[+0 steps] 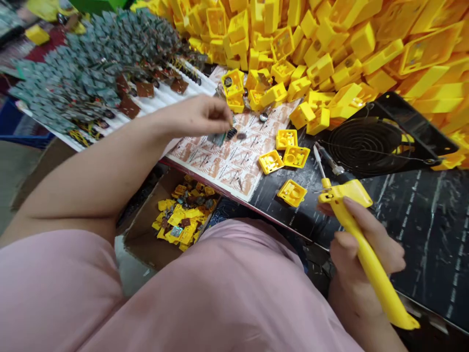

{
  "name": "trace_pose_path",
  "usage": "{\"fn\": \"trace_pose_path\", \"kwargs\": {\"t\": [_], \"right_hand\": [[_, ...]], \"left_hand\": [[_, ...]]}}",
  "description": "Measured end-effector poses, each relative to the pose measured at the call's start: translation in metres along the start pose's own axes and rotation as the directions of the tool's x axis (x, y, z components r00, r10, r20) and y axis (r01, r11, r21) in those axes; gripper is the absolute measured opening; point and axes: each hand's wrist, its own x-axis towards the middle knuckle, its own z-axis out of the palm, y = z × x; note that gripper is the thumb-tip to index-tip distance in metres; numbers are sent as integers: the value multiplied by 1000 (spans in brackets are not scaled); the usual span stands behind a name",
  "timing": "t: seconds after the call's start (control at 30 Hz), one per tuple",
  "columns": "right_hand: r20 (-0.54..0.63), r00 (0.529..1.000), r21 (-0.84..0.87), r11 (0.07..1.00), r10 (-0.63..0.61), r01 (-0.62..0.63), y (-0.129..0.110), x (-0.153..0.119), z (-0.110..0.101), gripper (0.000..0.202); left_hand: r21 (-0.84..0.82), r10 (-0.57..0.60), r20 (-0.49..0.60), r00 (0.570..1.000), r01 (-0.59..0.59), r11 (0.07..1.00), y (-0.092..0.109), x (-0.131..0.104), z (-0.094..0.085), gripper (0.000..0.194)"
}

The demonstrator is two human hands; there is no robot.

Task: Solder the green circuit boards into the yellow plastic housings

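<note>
Right fingers [385, 248] clamp the soldering gun [377, 271] across the table edge [286, 225]; left fingers [219, 108], I can't tell.

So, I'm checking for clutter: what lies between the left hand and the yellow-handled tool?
In the head view, a blurred dark bit, part of the patterned sheet, four small yellow cases and some black tabletop lie between them.

Black tabletop [410, 220]: lines of small white print, right of and beyond the right hand [381, 244], too blurred to read.
Brown-patterned sheet [240, 168]: repeated printed motif beneath the left hand [205, 115] and to its right; no word legible.
Yellow soldering gun [361, 234]: gripped in the right hand; no lettering readable.
</note>
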Motion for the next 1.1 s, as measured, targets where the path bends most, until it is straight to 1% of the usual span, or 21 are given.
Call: {"fn": "trace_pose_path", "kwargs": {"t": [0.07, 0.1, 0.17, 0.2, 0.27, 0.33, 0.4, 0.47, 0.5, 0.57, 0.6, 0.63, 0.67, 0.73, 0.8, 0.83, 0.9, 0.97, 1.0, 1.03, 1.1], "right_hand": [[-26, 997, -14, 997, -73, 73, 4, 1, 3, 37], [-40, 995, -14, 995, -96, 95, 5, 2, 5, 38], [-33, 994, -11, 995, -104, 103, 5, 3, 8, 40], [-24, 994, -11, 994, -110, 110, 4, 3, 9, 39], [-15, 994, -17, 994, -111, 110, 1, 3, 10, 36], [-14, 996, -26, 995, -92, 92, -1, 2, 9, 34], [-8, 996, -27, 996, -86, 86, -2, 1, 8, 35], [2, 995, -30, 995, -96, 96, 0, 0, 6, 37], [-1, 995, -35, 994, -104, 104, 1, 1, 5, 38], [-17, 993, -39, 992, -119, 118, 3, 1, 4, 40], [-27, 993, -30, 993, -112, 111, 2, 2, 4, 40], [-31, 995, -15, 995, -94, 94, 0, 2, 5, 39], [-30, 997, -1, 998, -68, 68, -2, 3, 6, 38], [-10, 999, 42, 999, -31, 32, -8, 6, 8, 38], [33, 995, 96, 992, -91, 88, -13, 11, 12, 42], [69, 988, 104, 986, -141, 133, -15, 13, 15, 42], [158, 961, 92, 972, -228, 216, -15, 18, 21, 39], [217, 939, 75, 964, -265, 255, -13, 22, 29, 33], [241, 934, 86, 964, -266, 252, -12, 23, 33, 30], [259, 929, 108, 964, -264, 244, -12, 23, 37, 29], [306, 919, 137, 966, -250, 217, -11, 22, 45, 31]], "left_hand": [[224, 12, 96, 995, -34, 974, -17, 3, 1, 27], [333, 13, 92, 996, -43, 942, -23, 6, -1, 30], [472, 18, 2, 1000, -17, 881, -32, 17, -4, 42], [492, 26, -73, 997, 13, 871, -33, 25, -6, 50], [467, 35, -236, 971, 82, 880, -34, 44, -4, 62], [407, -17, -351, 936, 169, 898, -34, 63, 0, 66], [341, -126, -407, 905, 278, 898, -33, 74, 1, 72], [260, -174, -433, 884, 307, 915, -31, 74, -6, 82], [205, -148, -450, 880, 263, 943, -28, 69, -13, 88], [43, -12, -479, 878, 37, 998, -19, 53, -29, 90], [-37, 55, -506, 861, -86, 996, -12, 43, -36, 88], [-102, 102, -498, 861, -175, 979, -5, 32, -41, 82], [-127, 130, -472, 872, -213, 969, 3, 21, -42, 77], [-67, 149, -314, 938, -178, 982, 19, 1, -29, 72], [96, 154, -57, 986, -148, 984, 29, -15, 2, 70], [147, 167, 69, 984, -175, 973, 32, -22, 22, 66], [201, 195, 217, 957, -239, 950, 33, -34, 61, 62], [229, 214, 197, 957, -257, 939, 29, -44, 89, 67], [232, 222, 166, 961, -257, 938, 25, -49, 95, 71], [227, 228, 130, 965, -253, 940, 20, -53, 96, 75], [206, 225, 82, 971, -238, 949, 10, -63, 88, 76]]}}
